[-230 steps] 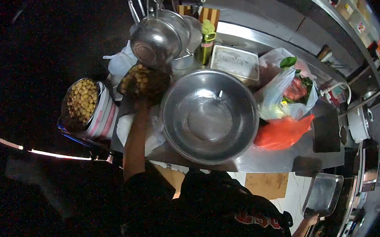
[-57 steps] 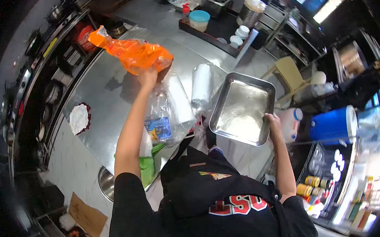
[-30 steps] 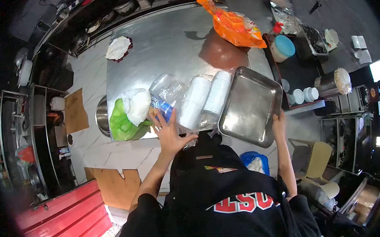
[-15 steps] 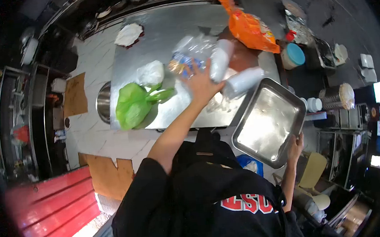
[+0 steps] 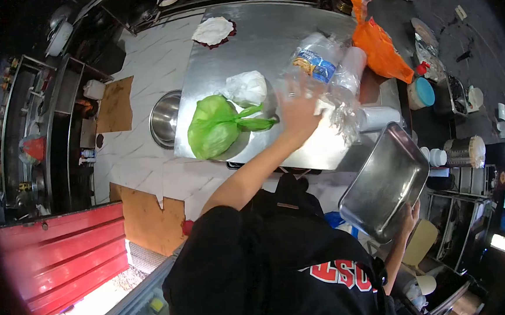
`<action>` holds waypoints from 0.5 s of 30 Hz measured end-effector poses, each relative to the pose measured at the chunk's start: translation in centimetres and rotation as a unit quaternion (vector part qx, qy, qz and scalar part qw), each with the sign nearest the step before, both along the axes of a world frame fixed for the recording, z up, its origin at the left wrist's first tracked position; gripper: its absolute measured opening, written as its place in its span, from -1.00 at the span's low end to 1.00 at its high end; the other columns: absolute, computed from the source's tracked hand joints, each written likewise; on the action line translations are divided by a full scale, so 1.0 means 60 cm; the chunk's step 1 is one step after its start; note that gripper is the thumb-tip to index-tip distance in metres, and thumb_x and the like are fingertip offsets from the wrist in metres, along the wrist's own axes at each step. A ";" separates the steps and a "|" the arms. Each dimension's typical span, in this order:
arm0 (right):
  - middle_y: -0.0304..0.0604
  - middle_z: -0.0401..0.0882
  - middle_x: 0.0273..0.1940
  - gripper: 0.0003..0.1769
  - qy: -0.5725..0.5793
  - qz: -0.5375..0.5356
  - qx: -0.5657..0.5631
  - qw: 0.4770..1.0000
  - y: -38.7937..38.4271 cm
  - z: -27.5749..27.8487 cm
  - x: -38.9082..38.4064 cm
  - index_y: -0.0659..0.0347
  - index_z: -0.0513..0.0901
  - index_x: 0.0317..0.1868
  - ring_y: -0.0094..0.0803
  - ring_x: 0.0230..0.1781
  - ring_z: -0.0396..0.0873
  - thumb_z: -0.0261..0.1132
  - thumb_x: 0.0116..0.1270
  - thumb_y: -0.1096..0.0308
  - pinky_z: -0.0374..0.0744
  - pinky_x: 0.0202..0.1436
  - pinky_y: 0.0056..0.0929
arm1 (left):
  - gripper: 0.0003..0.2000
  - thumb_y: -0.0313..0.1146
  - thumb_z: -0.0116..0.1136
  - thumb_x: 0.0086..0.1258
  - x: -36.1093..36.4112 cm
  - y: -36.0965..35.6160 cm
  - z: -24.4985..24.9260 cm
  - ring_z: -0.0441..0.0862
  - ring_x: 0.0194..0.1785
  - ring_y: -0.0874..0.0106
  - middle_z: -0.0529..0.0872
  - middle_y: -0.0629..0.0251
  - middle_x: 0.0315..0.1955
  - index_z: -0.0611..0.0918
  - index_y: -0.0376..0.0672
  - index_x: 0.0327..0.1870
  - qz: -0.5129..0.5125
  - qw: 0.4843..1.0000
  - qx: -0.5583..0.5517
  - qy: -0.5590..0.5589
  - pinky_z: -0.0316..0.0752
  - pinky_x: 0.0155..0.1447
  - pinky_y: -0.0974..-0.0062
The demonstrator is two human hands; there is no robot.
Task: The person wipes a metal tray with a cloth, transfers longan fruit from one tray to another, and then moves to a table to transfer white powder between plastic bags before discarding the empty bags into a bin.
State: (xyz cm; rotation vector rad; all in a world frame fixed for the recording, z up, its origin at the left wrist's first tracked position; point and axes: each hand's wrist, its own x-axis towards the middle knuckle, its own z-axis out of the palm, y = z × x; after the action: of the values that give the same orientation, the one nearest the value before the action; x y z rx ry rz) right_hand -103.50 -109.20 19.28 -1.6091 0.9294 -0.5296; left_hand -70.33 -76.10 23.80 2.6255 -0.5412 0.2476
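My right hand grips the near edge of a rectangular metal tray, which is tilted beside the table's right front corner. Blurred by motion, my left hand is over the steel table with its fingers spread and nothing in it. Just past its fingers is a clear plastic pack with a blue label. Crumpled clear plastic lies to its right, near a pale wrapped roll and a second white roll. Left of this hand are a tied green plastic bag and a white bag.
The steel table carries a white cloth-like piece at its far left. An orange bag and a blue-lidded tub are at the right. A steel bowl stands beside the table's left edge.
The view has shifted, so the table appears farther right. My left hand has drawn back from the labelled pack, which now lies nearer the far side. The tray has tilted more steeply.
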 end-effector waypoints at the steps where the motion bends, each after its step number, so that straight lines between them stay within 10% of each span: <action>1: -0.14 0.43 0.10 -0.49 0.002 0.035 -0.045 0.998 0.048 0.045 0.018 0.29 0.33 0.26 -0.42 0.03 0.40 0.17 0.32 0.37 0.33 0.12 -0.50 | -0.31 -0.23 0.25 0.06 -0.006 0.055 0.027 -0.22 0.41 -0.24 -0.11 -0.07 0.40 0.30 0.19 0.31 0.037 0.998 0.054 -0.017 -0.12 0.20 -0.46; 3: -0.12 0.42 0.13 -0.47 0.024 0.062 -0.081 0.994 0.071 0.031 0.035 0.30 0.31 0.27 -0.40 0.06 0.39 0.18 0.33 0.34 0.32 0.15 -0.49 | -0.34 -0.35 0.20 0.06 0.021 0.143 0.022 -0.20 0.41 -0.25 -0.13 -0.09 0.40 0.34 0.24 0.29 0.139 0.975 0.171 -0.041 0.04 0.15 -0.42; 8: 0.01 0.35 0.23 -0.41 0.093 0.206 -0.086 0.970 0.169 0.015 0.160 0.36 0.26 0.29 -0.31 0.18 0.35 0.18 0.33 0.28 0.29 0.23 -0.44 | -0.60 -0.48 0.13 0.05 0.166 0.237 -0.026 0.49 0.02 -0.10 0.46 -0.09 0.03 0.56 0.05 -0.01 0.055 0.992 0.073 0.092 0.48 -0.03 0.03; 15: 0.15 0.42 0.13 -0.48 0.124 0.263 -0.187 0.938 0.320 0.009 0.330 0.38 0.31 0.24 -0.13 0.12 0.42 0.11 0.32 0.32 0.34 0.18 -0.34 | -0.64 -0.35 0.19 0.10 0.296 0.207 -0.036 0.54 -0.07 -0.04 0.55 -0.04 -0.13 0.54 -0.09 -0.02 -0.017 0.998 0.038 -0.042 0.48 -0.01 0.12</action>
State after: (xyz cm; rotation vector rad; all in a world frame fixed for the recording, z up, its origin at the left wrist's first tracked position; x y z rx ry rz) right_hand -83.69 -89.98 19.84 -2.2129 0.5517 -0.1272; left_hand -52.58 -63.66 21.63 2.6859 -0.6355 0.3343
